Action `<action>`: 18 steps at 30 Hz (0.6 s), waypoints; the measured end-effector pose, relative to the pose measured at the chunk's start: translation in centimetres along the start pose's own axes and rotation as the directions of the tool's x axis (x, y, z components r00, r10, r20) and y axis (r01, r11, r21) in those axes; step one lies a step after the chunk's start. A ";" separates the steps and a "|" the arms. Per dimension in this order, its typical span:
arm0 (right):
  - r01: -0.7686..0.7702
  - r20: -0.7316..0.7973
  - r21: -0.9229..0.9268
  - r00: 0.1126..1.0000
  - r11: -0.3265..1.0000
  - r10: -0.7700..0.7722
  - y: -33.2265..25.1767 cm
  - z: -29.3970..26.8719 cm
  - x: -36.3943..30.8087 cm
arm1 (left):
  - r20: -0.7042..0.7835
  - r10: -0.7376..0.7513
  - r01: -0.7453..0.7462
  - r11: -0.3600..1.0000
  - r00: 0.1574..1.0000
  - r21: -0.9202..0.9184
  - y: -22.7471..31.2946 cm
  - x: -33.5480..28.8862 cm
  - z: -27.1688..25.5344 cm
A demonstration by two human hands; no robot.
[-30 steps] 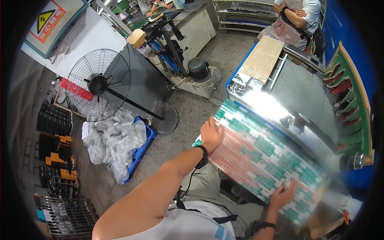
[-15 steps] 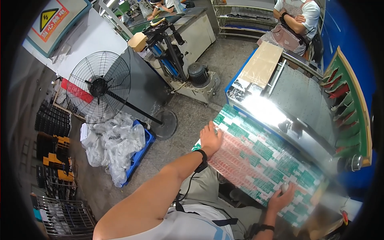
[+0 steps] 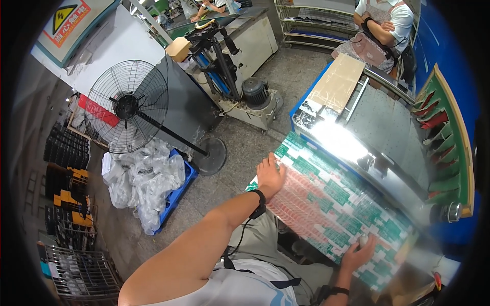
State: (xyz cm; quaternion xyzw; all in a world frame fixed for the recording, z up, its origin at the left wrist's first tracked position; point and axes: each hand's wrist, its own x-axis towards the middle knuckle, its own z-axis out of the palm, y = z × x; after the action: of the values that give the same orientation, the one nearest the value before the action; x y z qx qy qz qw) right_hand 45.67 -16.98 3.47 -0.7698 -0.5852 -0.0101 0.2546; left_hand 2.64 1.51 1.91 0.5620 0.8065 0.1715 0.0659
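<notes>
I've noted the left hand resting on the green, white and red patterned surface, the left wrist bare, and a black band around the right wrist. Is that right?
Not quite: the left wrist isn't bare. The head view shows a black band around it. The left hand does rest on the patterned surface, and the right wrist's band is correct.
</notes>
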 end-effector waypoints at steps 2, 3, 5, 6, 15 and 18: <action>-0.013 -0.002 -0.011 1.000 1.000 0.013 -0.1 0.0 -0.1 | 0.020 -0.027 0.028 0.999 0.999 -0.027 0.3 -0.1 -0.1; -0.013 -0.002 -0.012 1.000 1.000 0.013 -0.1 -0.1 0.0 | 0.020 -0.027 0.028 0.999 0.999 -0.028 0.5 -0.1 -0.2; -0.022 0.002 -0.013 1.000 1.000 0.022 -0.2 -0.2 -0.1 | 0.021 -0.021 0.022 0.999 1.000 -0.042 0.4 -0.2 -0.3; -0.021 0.003 -0.014 1.000 1.000 0.022 -0.3 -0.3 -0.1 | 0.022 -0.022 0.023 0.999 1.000 -0.043 0.5 -0.3 -0.3; -0.022 0.036 -0.062 0.999 0.998 0.024 -0.1 -0.1 -0.3 | 0.003 -0.006 0.006 1.000 1.000 -0.022 0.3 -0.1 -0.4; -0.012 0.031 -0.054 0.999 0.998 0.014 -0.3 -0.1 -0.1 | -0.003 -0.010 0.010 0.999 1.000 -0.046 0.2 -0.1 -0.8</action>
State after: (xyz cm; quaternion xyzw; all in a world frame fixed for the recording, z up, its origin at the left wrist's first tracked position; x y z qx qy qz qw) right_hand 45.39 -17.09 3.67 -0.7803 -0.5836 -0.0119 0.2246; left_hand 2.62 1.36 2.68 0.5561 0.8052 0.1907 0.0782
